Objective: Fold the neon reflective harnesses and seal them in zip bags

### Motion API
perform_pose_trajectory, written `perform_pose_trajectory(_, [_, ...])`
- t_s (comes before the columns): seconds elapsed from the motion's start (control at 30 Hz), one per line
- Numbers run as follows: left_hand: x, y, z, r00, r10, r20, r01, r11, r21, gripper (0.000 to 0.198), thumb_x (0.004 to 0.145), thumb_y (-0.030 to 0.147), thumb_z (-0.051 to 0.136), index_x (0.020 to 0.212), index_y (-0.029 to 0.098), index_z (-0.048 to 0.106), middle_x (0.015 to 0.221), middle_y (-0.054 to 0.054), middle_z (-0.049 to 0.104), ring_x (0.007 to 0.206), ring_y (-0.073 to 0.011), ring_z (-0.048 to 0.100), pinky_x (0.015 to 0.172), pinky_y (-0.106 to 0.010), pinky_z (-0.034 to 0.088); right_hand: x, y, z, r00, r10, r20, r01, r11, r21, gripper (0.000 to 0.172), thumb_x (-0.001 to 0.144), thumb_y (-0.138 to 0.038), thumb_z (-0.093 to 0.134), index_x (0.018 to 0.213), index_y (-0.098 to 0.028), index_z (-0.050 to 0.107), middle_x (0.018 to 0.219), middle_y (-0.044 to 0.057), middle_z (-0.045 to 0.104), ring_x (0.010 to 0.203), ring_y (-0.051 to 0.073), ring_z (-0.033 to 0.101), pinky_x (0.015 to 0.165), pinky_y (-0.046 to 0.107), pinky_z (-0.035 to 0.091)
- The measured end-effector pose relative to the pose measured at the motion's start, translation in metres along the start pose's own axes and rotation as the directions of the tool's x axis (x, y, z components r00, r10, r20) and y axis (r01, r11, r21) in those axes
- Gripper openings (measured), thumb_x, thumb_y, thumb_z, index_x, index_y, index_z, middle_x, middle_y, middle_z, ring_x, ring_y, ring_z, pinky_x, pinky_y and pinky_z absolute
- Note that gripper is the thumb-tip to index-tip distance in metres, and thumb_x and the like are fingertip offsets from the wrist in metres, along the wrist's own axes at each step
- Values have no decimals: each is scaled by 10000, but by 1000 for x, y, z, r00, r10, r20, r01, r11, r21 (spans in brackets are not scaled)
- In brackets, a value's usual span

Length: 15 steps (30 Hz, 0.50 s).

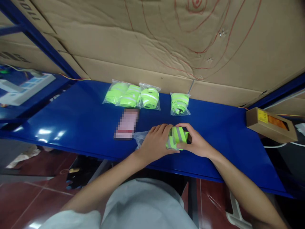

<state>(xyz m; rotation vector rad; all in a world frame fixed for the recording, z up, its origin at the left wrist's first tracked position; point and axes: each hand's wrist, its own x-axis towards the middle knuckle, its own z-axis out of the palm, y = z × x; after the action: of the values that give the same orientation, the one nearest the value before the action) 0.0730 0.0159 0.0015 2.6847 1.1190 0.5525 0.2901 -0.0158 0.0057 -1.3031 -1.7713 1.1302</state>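
Observation:
Near the front of the blue table, both hands are on a rolled neon-yellow reflective strap [179,135] with grey stripes. My left hand [156,140] is closed over its left side and over a clear plastic bag [140,138], whose end sticks out to the left. Thumb and fingers of my right hand [196,141] grip the roll from the right. How far the roll sits inside the bag is hidden by my fingers. Beyond them, a bagged reflective strap [179,103] lies alone, and several more bagged straps [149,97] lie together farther left.
A pixelated pink rectangular object [126,124] lies left of my hands. At the right end stands a brown cardboard box [270,125] with a yellow label. A white power strip [26,89] is at far left. Cardboard panels [107,44] wall off the back of the blue table [83,117].

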Motion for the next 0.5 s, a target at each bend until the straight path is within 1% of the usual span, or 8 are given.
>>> perform_pose_trajectory(0.07, [-2, -2, -2, 1000, -18, 0, 18, 1000, -18, 934, 677, 701, 840, 1346, 153, 487, 1282, -143, 649, 1160, -344, 644, 984, -481, 509, 1, 3, 0, 999, 7, -37, -7, 1000, -9, 569, 862, -498, 765, 1329, -273, 530, 1222, 76, 633, 965, 211, 646, 795, 330, 534])
perform_pose_trajectory(0.13, [-3, 1, -2, 999, -31, -11, 31, 999, -27, 931, 689, 717, 822, 1351, 158, 482, 1290, -147, 648, 1166, -346, 642, 983, -482, 506, 2, 7, 7, 988, 8, -156, -12, 1000, -26, 501, 857, -493, 770, 1249, -268, 554, 1196, 75, 651, 971, 221, 662, 796, 340, 541])
perform_pose_trajectory(0.2, [-1, 7, -1, 999, -40, -24, 40, 999, -11, 939, 691, 704, 830, 1362, 151, 477, 1305, -157, 645, 1190, -355, 635, 988, -485, 501, 2, 10, 15, 963, 7, -270, -24, 998, -57, 491, 808, -490, 817, 1155, -255, 562, 1116, 68, 682, 925, 224, 674, 780, 344, 544])
perform_pose_trajectory(0.27, [2, 13, 0, 998, -52, -26, 52, 999, 4, 961, 682, 695, 842, 1370, 131, 476, 1294, -162, 652, 1183, -359, 642, 973, -484, 507, 1, 9, 21, 948, 27, -319, -44, 998, -49, 452, 800, -498, 823, 1085, -245, 581, 1008, 55, 710, 824, 209, 673, 722, 331, 540])
perform_pose_trajectory(0.33, [6, 17, 0, 997, -80, -11, 80, 997, -11, 961, 687, 716, 824, 1359, 119, 485, 1242, -149, 670, 1124, -347, 667, 928, -471, 526, 0, 6, 20, 957, 42, -289, -43, 999, 4, 374, 885, -525, 731, 1100, -241, 618, 985, 59, 728, 808, 205, 682, 705, 323, 545])
perform_pose_trajectory(0.37, [7, 17, -1, 995, -97, -2, 97, 995, -28, 947, 700, 729, 806, 1352, 122, 488, 1218, -138, 675, 1098, -339, 677, 906, -462, 534, 0, 4, 17, 967, 41, -250, -35, 999, 27, 351, 943, -532, 655, 1142, -244, 636, 1033, 67, 737, 870, 214, 698, 747, 330, 557])
perform_pose_trajectory(0.43, [7, 13, -3, 992, -129, 9, 130, 989, -67, 904, 731, 736, 777, 1343, 138, 487, 1199, -120, 677, 1090, -324, 684, 890, -442, 542, 0, 1, 9, 985, 29, -171, -26, 999, 23, 358, 1017, -517, 537, 1237, -265, 662, 1193, 68, 733, 1073, 232, 698, 917, 368, 558])
perform_pose_trajectory(0.5, [6, 9, -5, 988, -156, -3, 156, 984, -90, 869, 754, 719, 770, 1346, 154, 476, 1212, -112, 672, 1109, -317, 681, 893, -428, 541, 0, 1, 1, 990, 31, -139, -29, 999, 15, 364, 1013, -493, 557, 1292, -289, 673, 1299, 48, 710, 1214, 245, 663, 1064, 413, 512])
